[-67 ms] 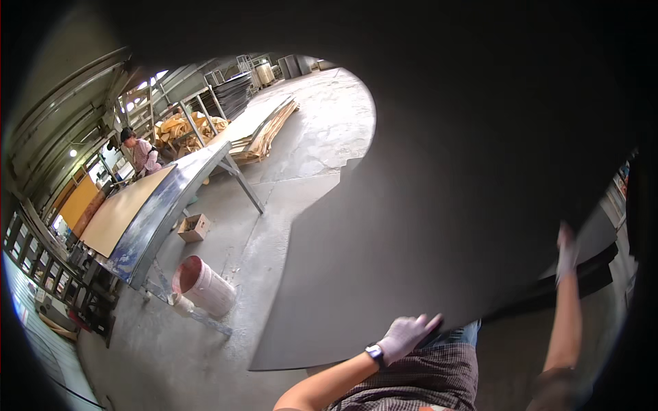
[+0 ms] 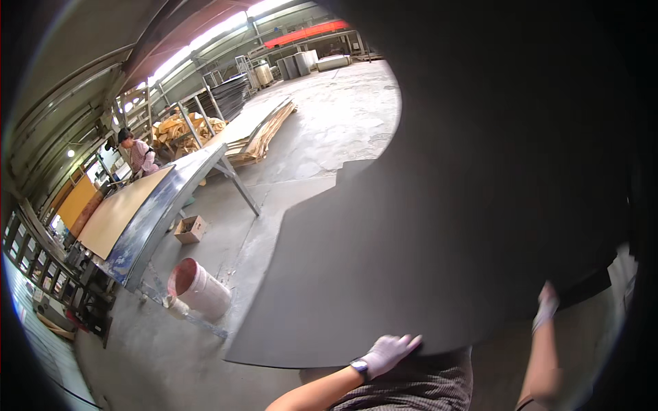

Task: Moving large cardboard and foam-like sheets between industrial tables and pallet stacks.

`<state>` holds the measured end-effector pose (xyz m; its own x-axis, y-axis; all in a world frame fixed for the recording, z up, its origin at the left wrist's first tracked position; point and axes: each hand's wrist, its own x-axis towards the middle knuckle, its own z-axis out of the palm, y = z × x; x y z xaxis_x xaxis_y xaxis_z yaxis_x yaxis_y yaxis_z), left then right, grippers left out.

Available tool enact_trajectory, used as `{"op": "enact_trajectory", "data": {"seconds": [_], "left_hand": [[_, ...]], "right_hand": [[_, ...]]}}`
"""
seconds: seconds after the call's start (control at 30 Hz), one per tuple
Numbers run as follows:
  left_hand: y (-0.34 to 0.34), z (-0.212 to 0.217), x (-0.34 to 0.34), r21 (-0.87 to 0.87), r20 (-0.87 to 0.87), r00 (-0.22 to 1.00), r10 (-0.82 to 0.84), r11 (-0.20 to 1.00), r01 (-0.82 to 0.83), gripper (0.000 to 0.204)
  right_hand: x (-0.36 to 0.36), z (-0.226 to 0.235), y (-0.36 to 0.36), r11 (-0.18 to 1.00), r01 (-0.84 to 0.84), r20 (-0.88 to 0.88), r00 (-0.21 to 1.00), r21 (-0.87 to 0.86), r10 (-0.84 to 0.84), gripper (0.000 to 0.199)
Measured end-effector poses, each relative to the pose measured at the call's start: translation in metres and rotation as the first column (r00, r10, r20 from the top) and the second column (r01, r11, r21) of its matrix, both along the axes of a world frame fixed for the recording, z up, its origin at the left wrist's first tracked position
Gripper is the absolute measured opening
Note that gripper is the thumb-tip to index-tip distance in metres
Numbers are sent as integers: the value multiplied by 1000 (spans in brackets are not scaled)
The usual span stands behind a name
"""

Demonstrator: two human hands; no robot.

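Grasping the near edge of a large dark grey flat sheet, the white-gloved left hand lays its fingers over this edge. The white-gloved right hand is at the edge farther right; whether it is closed, I cannot tell. The sheet spreads in front of the body. To its left is a pinkish-white round bucket, then a brown open cardboard box near a long blue-stained table.

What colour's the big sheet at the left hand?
The sheet is dark grey, near-black farther up; head view.
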<state>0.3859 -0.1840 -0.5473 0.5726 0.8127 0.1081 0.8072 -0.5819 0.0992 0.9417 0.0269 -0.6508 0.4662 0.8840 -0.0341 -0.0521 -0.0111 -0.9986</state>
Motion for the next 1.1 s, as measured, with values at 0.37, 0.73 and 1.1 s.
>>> {"op": "enact_trajectory", "data": {"seconds": [0.37,0.73,1.1], "left_hand": [[56,8,-47,114,-260,964,54,993,-25,33],[17,-46,-59,125,2,966,258,959,-256,39],[45,-58,-164,152,17,872,488,861,-485,63]], "right_hand": [[-143,-101,-163,888,448,-111,882,-104,-458,34],[-215,12,-131,953,299,-182,936,-42,-302,16],[-129,-51,-43,879,476,-173,868,15,-466,20]]}}
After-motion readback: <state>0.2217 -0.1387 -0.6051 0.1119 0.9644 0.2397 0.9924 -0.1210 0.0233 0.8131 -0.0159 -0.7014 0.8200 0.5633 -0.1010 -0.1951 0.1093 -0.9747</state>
